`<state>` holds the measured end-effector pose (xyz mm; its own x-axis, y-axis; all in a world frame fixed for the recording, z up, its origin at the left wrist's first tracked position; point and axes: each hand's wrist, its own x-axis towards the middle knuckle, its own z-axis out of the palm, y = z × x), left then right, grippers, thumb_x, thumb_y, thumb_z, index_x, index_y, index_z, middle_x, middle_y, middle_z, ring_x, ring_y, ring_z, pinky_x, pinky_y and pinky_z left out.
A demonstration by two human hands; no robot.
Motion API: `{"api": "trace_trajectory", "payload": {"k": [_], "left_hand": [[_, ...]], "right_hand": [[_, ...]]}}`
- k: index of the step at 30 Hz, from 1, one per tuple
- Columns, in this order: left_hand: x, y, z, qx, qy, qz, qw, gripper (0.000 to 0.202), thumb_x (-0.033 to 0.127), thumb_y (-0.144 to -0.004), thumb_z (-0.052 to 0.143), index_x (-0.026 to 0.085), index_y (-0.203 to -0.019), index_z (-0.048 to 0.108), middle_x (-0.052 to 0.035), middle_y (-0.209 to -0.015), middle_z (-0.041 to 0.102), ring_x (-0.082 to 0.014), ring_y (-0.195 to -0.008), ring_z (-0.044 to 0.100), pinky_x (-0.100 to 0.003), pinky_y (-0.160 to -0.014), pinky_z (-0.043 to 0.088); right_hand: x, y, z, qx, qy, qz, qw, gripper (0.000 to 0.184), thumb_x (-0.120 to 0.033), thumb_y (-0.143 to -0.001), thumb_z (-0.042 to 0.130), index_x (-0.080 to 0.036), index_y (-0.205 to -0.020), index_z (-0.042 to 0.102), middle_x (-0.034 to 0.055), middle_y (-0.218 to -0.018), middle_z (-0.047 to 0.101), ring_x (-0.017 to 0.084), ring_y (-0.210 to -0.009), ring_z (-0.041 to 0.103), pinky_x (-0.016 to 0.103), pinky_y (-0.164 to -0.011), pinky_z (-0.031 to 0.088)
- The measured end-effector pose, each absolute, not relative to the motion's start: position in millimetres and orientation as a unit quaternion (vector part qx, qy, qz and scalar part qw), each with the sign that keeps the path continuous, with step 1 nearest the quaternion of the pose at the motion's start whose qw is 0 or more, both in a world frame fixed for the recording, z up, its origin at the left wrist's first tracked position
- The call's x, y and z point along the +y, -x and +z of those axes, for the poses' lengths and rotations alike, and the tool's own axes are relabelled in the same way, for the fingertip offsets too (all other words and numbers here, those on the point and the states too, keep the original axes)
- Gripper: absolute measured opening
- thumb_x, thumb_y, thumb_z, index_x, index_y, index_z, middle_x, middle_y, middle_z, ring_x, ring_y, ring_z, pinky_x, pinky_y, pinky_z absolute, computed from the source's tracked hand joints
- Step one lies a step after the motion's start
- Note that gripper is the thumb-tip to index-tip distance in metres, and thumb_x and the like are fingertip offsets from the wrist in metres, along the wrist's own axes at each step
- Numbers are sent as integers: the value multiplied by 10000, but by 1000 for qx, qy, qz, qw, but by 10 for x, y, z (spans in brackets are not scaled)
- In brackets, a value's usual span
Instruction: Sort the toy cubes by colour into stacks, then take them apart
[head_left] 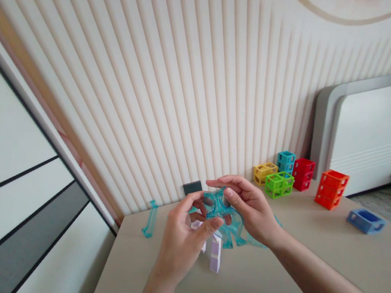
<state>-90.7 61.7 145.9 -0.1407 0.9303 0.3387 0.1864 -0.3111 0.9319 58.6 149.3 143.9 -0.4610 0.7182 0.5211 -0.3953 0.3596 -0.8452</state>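
Both my hands meet near the middle of the table, closed on a translucent teal plastic piece [216, 203] with curved cut-outs. My left hand [184, 234] pinches its left side between thumb and fingers. On the other side my right hand [252, 206] grips it, thumb in front and fingers behind. Just below it shows another teal piece [233, 235] with narrow legs; whether the two are joined I cannot tell. A pale purple block-like piece [216, 253] is by my left fingers, partly hidden. Farther left, a long thin teal piece [150, 219] lies on the table.
On the table [136, 287], at the back right, stand yellow [265, 173], green [279, 185], blue-teal [286, 162] and red [304, 174] open-frame blocks. Nearer are an orange block [331, 189] and a blue one [366, 221]. A ribbed wall [179, 85] with a dark socket [192, 187] rises behind.
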Motion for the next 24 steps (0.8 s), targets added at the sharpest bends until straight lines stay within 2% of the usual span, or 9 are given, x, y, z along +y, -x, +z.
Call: {"api": "trace_trajectory", "payload": {"k": [3,6,8,11,14,17,19,21,24], "left_hand": [[614,958,1451,519,-558,597,251,421,355,-758,811,214,-1118,645,-31,-925,651,-190,-858,648,-243,-712,539],[629,972,1443,524,-541,631,187,394,364,-775,798,223,-1105,636,-16,-917,652,-172,-871,630,-244,-780,519],[640,969,1442,530,-533,637,171,379,388,-792,779,220,-1099,633,-13,-906,653,-168,-861,622,-245,-787,508],[651,976,1448,545,-536,620,179,382,425,-793,770,205,-1080,646,-25,-915,669,-178,-867,619,-247,-772,491],[662,1031,1458,555,-496,646,170,399,496,-817,723,190,-1065,656,-27,-876,675,-174,-818,610,-247,-736,476],[684,1116,1447,547,-447,678,203,419,579,-857,633,174,-956,667,-6,-753,633,-151,-699,574,-231,-636,449],[713,1151,1418,532,-435,672,277,439,601,-868,603,166,-867,664,-8,-725,620,-147,-663,571,-226,-590,439],[752,1145,1383,508,-418,660,362,449,603,-870,598,161,-847,671,-30,-764,655,-162,-686,610,-238,-597,465],[804,1071,1367,444,-374,675,456,464,602,-865,611,151,-930,696,-74,-845,714,-209,-778,685,-296,-680,532]], "right_hand": [[1504,-618,1444,-695,142,513,483,302,-450,-982,545,-251,-1182,653,81,-1184,712,167,-841,680,280,-724,565],[1512,-624,1416,-738,118,504,432,390,-484,-1021,437,-223,-1191,671,84,-1094,722,179,-882,669,312,-823,546],[1508,-598,1386,-750,107,508,409,413,-487,-1026,419,-196,-1147,686,69,-931,719,167,-801,654,293,-767,541],[1515,-554,1341,-737,123,519,415,390,-473,-1020,448,-173,-1073,691,12,-692,625,131,-621,577,236,-589,488],[1581,-585,1312,-701,145,527,458,357,-460,-1017,464,-179,-1064,680,-11,-628,570,126,-564,535,230,-531,449],[1678,-716,1336,-683,137,477,535,326,-435,-1027,440,-209,-1066,671,23,-719,609,165,-656,593,282,-599,501],[1711,-817,1395,-732,91,393,549,305,-408,-1030,428,-234,-1053,677,67,-870,657,221,-861,645,385,-790,546],[1695,-885,1473,-808,26,291,512,277,-359,-1033,422,-263,-1069,680,89,-1034,682,260,-1067,627,496,-1002,478],[1583,-878,1564,-894,-44,169,414,272,-239,-1030,431,-300,-1141,672,70,-1225,676,242,-1227,582,536,-1142,370]]}}
